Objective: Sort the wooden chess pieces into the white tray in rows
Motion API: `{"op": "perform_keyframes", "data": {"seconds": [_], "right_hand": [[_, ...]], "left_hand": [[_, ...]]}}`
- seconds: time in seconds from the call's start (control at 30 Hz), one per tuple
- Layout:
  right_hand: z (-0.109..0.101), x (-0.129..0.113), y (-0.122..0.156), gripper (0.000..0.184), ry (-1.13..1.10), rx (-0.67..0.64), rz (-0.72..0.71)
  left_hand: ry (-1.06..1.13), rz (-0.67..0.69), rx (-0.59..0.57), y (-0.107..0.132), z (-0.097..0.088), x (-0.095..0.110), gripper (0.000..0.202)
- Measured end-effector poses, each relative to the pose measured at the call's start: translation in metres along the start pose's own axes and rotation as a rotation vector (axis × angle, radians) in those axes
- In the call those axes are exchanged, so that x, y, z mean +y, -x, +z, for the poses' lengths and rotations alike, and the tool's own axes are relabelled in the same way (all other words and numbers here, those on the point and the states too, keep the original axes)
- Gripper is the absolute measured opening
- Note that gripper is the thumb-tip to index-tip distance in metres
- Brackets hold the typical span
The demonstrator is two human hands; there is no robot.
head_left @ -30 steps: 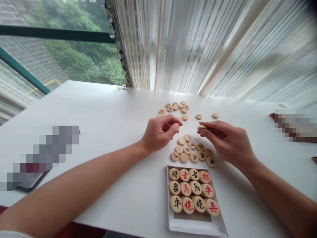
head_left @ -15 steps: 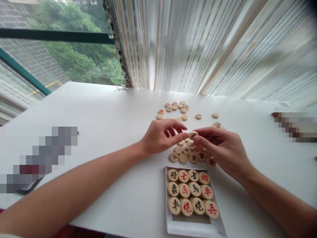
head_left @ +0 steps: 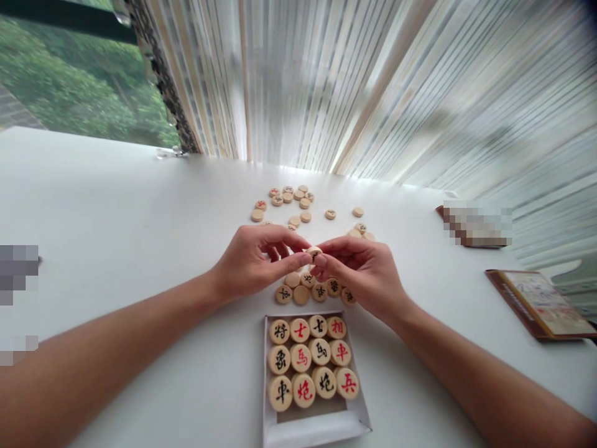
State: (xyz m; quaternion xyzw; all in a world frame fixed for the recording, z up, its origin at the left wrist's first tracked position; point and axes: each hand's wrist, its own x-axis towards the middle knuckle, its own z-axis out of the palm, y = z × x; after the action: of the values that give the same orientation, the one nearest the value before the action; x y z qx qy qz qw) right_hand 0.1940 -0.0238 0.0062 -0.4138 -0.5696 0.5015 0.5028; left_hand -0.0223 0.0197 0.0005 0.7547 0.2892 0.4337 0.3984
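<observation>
The held piece [head_left: 314, 254], a small round disc with a dark mark on its face, is up off the table [head_left: 140, 218], beyond the far edge of the white tray [head_left: 318, 429] and well short of the table's far edge. The right hand [head_left: 366, 267] has its grip closed on the disc between thumb and fingers; the left hand [head_left: 252, 258] has thumb and forefinger closed on its left side. It looks like wood, so probably light, stiff and hard to damage; its smooth, rounded rim could slip or roll under a loose pinch. The rim on opposite sides seems the best hold, leaving the marked face uncovered. Loose pieces [head_left: 301, 295] lie just past the tray's far edge, and more far pieces [head_left: 299, 196] sit toward the table's far edge. Compared with half a second ago, the hands have drawn closer together around the disc, and the view has swung right, bringing in a brown-edged booklet [head_left: 543, 305] near the table's right edge.
</observation>
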Motion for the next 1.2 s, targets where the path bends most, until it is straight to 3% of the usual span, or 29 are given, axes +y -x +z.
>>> {"op": "perform_keyframes", "data": {"seconds": [0.23, 0.6, 0.87, 1.2], "right_hand": [[0.0012, 0.0039, 0.0016, 0.021, 0.055, 0.038, -0.092], [0.0016, 0.0025, 0.0024, 0.021, 0.063, 0.050, -0.058], [0.0008, 0.0030, 0.0011, 0.024, 0.053, 0.039, -0.029], [-0.0004, 0.0007, 0.0000, 0.022, -0.005, -0.013, 0.008]], "left_hand": [[0.006, 0.023, 0.013, -0.0001, 0.0013, 0.0027, 0.013], [-0.070, 0.126, 0.032, 0.0004, 0.0026, 0.0043, 0.010], [-0.044, 0.080, 0.007, 0.0015, 0.0030, 0.0034, 0.011], [0.010, 0.044, 0.026, 0.0037, 0.0041, -0.0012, 0.027]]}}
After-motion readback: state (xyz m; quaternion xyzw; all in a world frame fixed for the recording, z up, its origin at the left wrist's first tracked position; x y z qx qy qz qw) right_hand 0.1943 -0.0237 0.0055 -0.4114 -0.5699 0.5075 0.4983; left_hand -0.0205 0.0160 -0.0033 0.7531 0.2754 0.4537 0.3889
